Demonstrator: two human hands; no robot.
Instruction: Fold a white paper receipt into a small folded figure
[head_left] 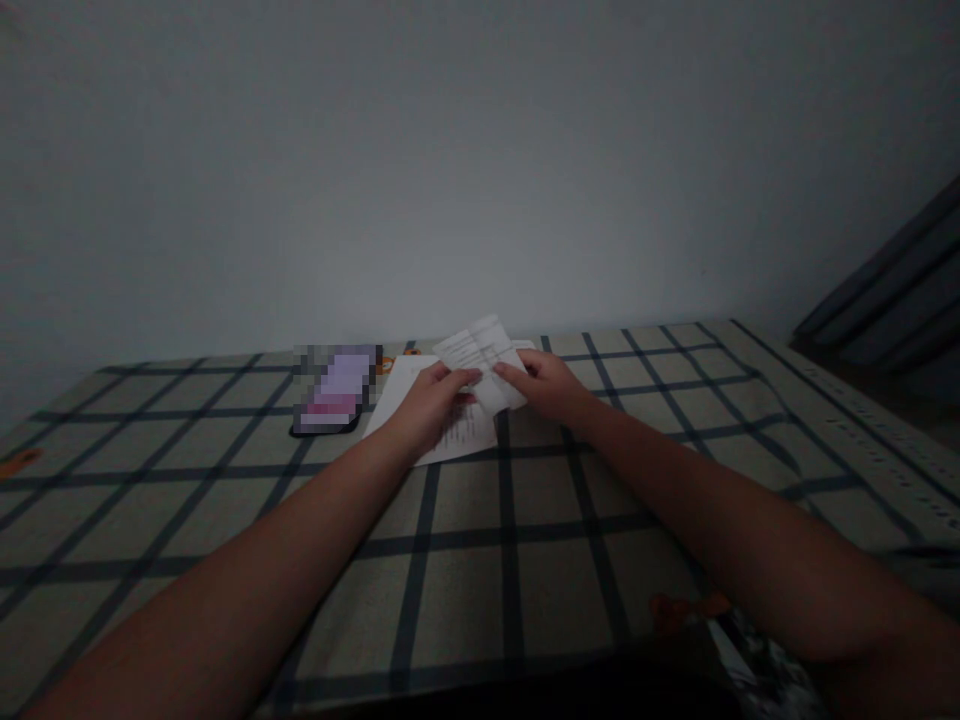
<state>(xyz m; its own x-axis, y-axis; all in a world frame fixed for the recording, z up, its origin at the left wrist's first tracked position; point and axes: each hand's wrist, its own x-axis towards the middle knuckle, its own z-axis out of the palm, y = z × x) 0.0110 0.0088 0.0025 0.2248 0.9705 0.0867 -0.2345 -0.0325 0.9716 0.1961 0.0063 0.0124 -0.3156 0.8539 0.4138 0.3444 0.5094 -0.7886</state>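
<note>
A creased slip of white paper (480, 342) with lines of print is held up between both hands. My left hand (435, 400) pinches its lower left side, thumb on top. From the right, my right hand (550, 385) grips the slip with its thumb across the front. Below them a larger printed sheet (463, 435) lies flat, partly covered by my left hand and the slip. The fingers behind the slip are hidden, and the print is too small to read.
A phone (334, 390) with a blurred-out screen lies left of the sheet. Small orange shapes (387, 366) show beside it. Everything rests on a checked cloth (465, 600). A pale wall (480, 170) rises behind, and dark folded fabric (892, 270) hangs at right.
</note>
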